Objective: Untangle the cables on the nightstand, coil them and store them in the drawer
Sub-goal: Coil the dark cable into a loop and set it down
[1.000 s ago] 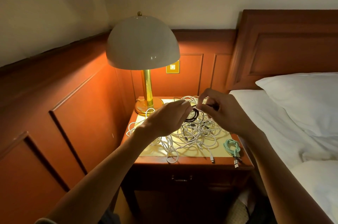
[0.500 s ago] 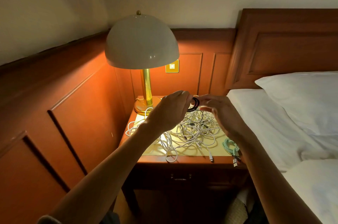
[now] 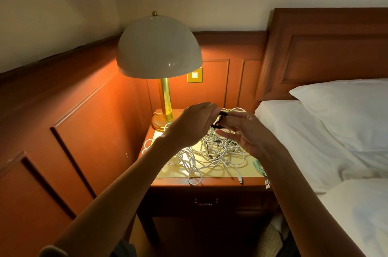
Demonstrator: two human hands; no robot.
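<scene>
A small coil of black cable (image 3: 220, 119) is held above the nightstand (image 3: 168, 182) between both hands. My left hand (image 3: 189, 124) pinches its left side and my right hand (image 3: 245, 132) grips its right side with thumb and fingers. Below them a tangle of white cables (image 3: 210, 153) with some dark strands lies on the yellow top. A coiled mint-green cable (image 3: 259, 167) lies at the right front corner, partly hidden by my right forearm. The drawer with its metal handle (image 3: 205, 202) is closed.
A brass lamp (image 3: 165, 99) with a white dome shade stands at the back left of the nightstand. Wood-panelled wall runs along the left and back. The bed (image 3: 315, 141) with white sheets and a pillow (image 3: 346, 109) borders the right side.
Both hands have lifted the black coil up from the tangle and brought it closer together between them; my right hand's fingers have shifted around it.
</scene>
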